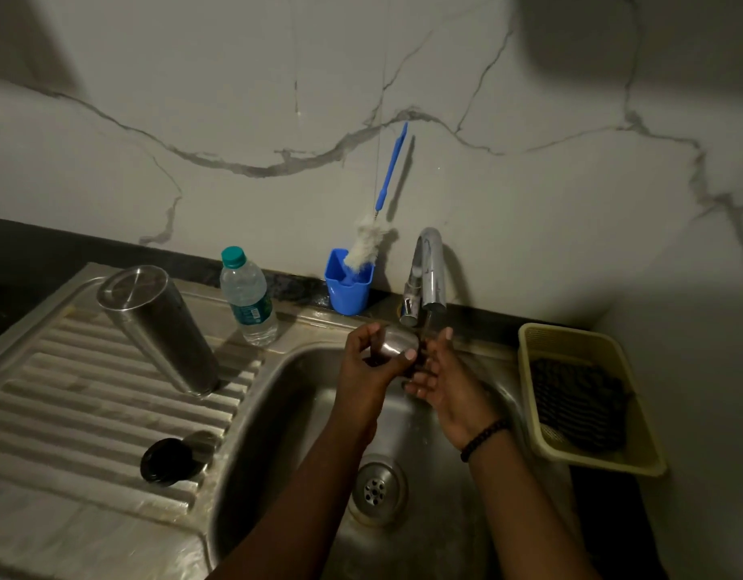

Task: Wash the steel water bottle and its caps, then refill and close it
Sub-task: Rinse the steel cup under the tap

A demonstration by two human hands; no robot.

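Down at the round perforated drain (377, 490) of the steel sink (277, 395). Above, left hand (372, 362) curled around a domed steel cap (397, 344) under the chrome tap (430, 270); right hand (439, 380) spread beside. Upside down on the ribbed drainboard (89, 395), cylindrical steel bottle (160, 328); nearby, round black cap (167, 460).

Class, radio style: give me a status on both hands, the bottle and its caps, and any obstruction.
Left hand grips steel cap under tap; right hand open beside it. Steel bottle inverted on drainboard, black cap nearby. Nothing obstructing.
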